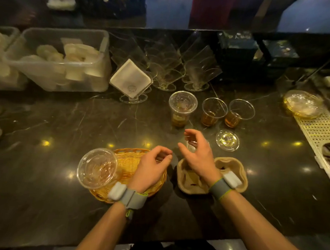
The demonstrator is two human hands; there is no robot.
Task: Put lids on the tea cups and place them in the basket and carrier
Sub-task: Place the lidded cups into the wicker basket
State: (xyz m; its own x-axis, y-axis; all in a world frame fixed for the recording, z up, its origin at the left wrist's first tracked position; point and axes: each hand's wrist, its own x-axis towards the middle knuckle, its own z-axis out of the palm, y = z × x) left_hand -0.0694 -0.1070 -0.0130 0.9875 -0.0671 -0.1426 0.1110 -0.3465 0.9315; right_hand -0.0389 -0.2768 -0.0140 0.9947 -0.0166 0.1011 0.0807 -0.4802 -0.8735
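Step in hand: judged from the layout, the next lid goes onto an open cup; the right hand [195, 156] hovers over a small clear thing on the counter [67, 125] that its fingers partly hide, whether lid or cup I cannot tell.
Right grip: fingers spread and loosely curved, apart, holding nothing that shows.
Left grip: the left hand [153, 166] hangs above the basket [133, 157], fingers loosely curled, nothing between them.
Doing it well: pick up the loose lid [227, 140] by its rim, set it level on an open cup, steady the cup wall with the other hand, and press around the edge so the tea stays in.
Lidded cups: 2, one [98, 168] standing in the basket at its left side, one [182, 110] on the counter beyond the hands.
Open cups: 2, the nearer [213, 111] and the farther right [239, 113], side by side, each part-filled with amber tea.
Loose lids: 1 plain to see, just in front of the open cups.
Carrier: 1 cardboard carrier [232, 166] under the right wrist, no cup seen in it.
Baskets: 1.
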